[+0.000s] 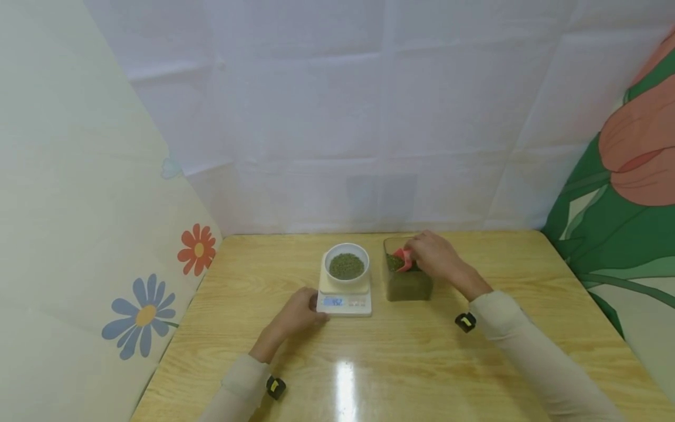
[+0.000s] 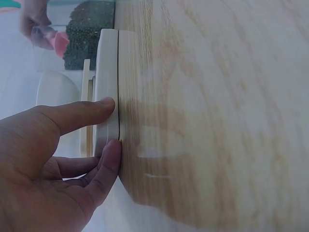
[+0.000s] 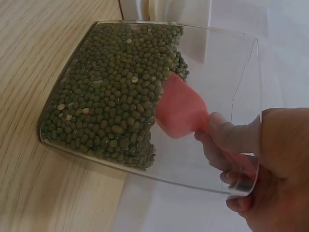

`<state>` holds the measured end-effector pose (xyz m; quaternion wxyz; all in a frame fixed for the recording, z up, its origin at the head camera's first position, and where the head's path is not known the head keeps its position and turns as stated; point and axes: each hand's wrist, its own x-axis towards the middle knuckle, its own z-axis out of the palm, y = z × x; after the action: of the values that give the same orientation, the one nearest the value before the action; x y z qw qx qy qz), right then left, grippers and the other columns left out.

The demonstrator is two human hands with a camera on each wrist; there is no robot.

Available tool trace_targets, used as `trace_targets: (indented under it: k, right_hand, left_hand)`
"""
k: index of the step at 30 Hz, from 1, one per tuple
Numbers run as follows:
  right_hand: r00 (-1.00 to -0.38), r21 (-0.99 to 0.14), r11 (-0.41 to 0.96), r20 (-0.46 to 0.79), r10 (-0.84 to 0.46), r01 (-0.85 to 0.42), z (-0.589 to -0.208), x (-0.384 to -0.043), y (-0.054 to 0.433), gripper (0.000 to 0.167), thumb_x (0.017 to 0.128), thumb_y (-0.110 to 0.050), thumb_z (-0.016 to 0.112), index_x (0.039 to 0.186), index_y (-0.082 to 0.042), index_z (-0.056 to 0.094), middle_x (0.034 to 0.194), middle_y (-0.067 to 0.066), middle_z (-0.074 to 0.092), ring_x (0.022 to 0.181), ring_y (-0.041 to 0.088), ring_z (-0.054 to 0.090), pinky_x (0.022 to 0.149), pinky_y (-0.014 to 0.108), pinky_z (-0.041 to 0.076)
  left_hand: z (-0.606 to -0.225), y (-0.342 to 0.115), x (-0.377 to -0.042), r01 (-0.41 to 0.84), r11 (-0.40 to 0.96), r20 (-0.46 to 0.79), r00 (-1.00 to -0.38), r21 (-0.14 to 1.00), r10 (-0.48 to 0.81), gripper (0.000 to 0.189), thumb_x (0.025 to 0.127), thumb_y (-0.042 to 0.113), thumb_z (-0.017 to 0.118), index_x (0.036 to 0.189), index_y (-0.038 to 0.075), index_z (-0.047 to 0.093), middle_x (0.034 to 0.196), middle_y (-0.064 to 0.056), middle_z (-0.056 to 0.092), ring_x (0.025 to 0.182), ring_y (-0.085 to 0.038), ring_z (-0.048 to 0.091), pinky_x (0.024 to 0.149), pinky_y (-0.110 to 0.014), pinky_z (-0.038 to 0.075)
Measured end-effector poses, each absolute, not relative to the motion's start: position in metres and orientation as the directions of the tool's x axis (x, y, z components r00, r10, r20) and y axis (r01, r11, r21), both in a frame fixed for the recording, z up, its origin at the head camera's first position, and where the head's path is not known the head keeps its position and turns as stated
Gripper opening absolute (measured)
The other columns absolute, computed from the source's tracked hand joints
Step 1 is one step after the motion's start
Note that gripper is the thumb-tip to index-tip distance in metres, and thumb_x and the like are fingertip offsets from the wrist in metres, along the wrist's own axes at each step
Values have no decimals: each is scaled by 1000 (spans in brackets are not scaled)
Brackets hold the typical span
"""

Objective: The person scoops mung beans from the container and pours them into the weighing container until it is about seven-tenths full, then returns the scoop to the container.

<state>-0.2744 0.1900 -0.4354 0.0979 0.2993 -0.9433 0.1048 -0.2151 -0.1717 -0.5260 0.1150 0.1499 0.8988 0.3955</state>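
Observation:
My right hand [image 1: 433, 253] grips the handle of a red plastic scoop [image 3: 181, 106] inside a clear container [image 1: 408, 287]. The scoop's front edge is at the surface of the mung beans [image 3: 111, 92] that fill the container's lower part. Left of it stands a white kitchen scale [image 1: 344, 306] with a lit display; its digits are too blurred to read. A white bowl [image 1: 346, 247] of mung beans sits on its cream platform. With its thumb and fingers, my left hand [image 1: 297, 312] holds the scale's near left corner [image 2: 107, 111].
Everything stands on a wood-grain table [image 1: 401, 363]. A white cloth [image 1: 316, 117] hangs behind its far edge. Flower-printed panels [image 1: 68, 176] flank both sides. Each wrist wears a small black device [image 1: 276, 387].

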Motion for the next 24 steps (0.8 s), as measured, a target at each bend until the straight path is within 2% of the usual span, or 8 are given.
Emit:
trace_targets:
  k: [8, 11, 17, 24]
  right_hand:
    - [-765, -144, 758, 252, -593, -636, -438, -278, 169, 12, 93, -1, 73, 102, -2, 80, 101, 14, 80, 96, 36, 71, 91, 51, 59]
    - [-766, -135, 762, 251, -592, -633, -438, -278, 166, 12, 93, -2, 74, 103, -1, 80, 102, 15, 79, 96, 36, 71, 91, 51, 59]
    - [-777, -136, 772, 242, -581, -620, -435, -276, 165, 17, 94, 2, 68, 106, 0, 79, 106, 16, 79, 100, 37, 70, 93, 52, 59]
    - [-785, -158, 774, 236, -573, -613, -437, -276, 164, 15, 96, 1, 69, 107, -1, 80, 107, 16, 79, 100, 37, 70, 92, 53, 59]
  left_hand:
    - [-532, -175, -216, 179, 634, -86, -927, 753, 364, 36, 85, 8, 85, 119, 0, 73, 101, -6, 73, 87, -16, 66, 78, -30, 60]
    - [-533, -174, -216, 167, 626, -93, -928, 761, 361, 36, 85, 8, 85, 118, 1, 73, 100, -6, 73, 86, -16, 66, 77, -29, 60]
    - [-531, -173, -217, 161, 624, -96, -929, 765, 358, 33, 85, 6, 85, 115, 1, 73, 97, -5, 73, 83, -16, 65, 74, -29, 60]
    - [-533, -175, -216, 157, 621, -95, -931, 768, 353, 36, 84, 7, 86, 116, 0, 72, 98, -6, 72, 84, -16, 66, 75, -29, 60]
